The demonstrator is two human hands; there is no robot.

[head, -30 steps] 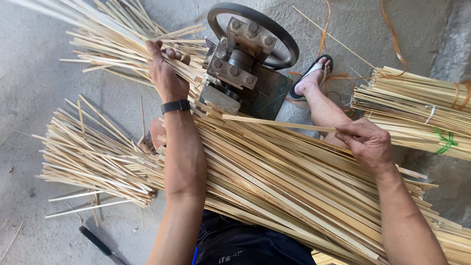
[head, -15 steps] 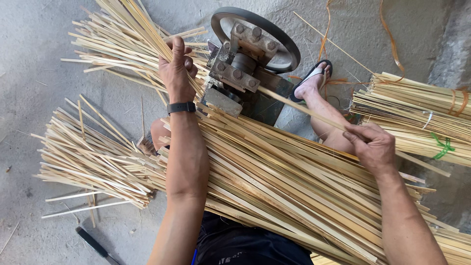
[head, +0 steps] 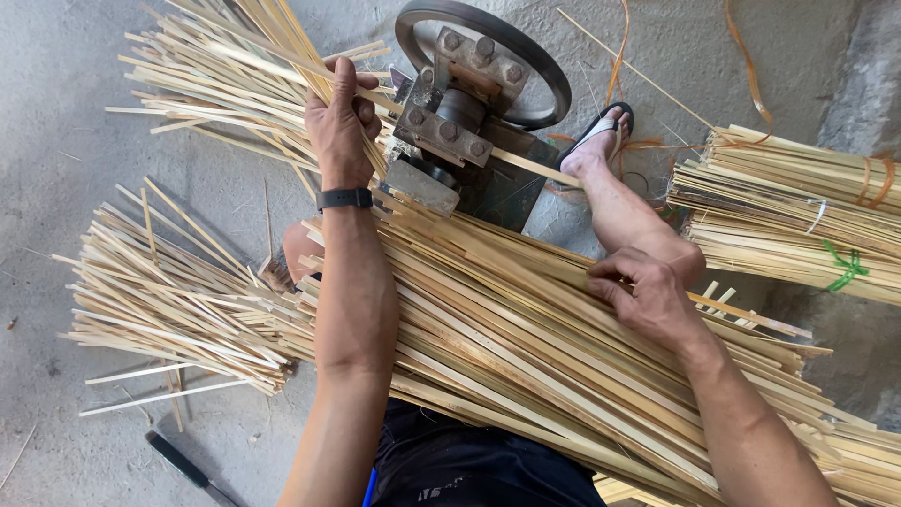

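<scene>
Lap: dark shorts (head: 469,465) at the near edge, half under the strips.
Strips: a thick pile of long pale bamboo strips (head: 526,366) lies across the lap, running from near right up toward the machine.
Knife: dark handle (head: 183,465) on the floor, near left, apart from the piles.
Right hand: right hand (head: 648,296) rests on top of the pile, right of centre, fingers curled onto a few strips, thumb toward the far side; a light hold, not a fist.
Loose pile: split strips (head: 160,300) fanned out on the floor, left, touching the lap pile at its right end.
Left hand: left hand (head: 340,127) reached out far, clenched round a thin strip among the far slivers (head: 216,75), just left of the machine; dark band (head: 344,198) on the wrist.
Machine: grey metal block with bolts (head: 441,131) and a dark wheel (head: 540,70) behind it; one strip passes through it and comes out to the right.
Foot: bare foot in a dark sandal (head: 601,141), right of the machine.
Bundles: tied bundles (head: 788,211) far right, with green and white ties.
Floor: grey concrete (head: 56,188), orange peelings far right.
</scene>
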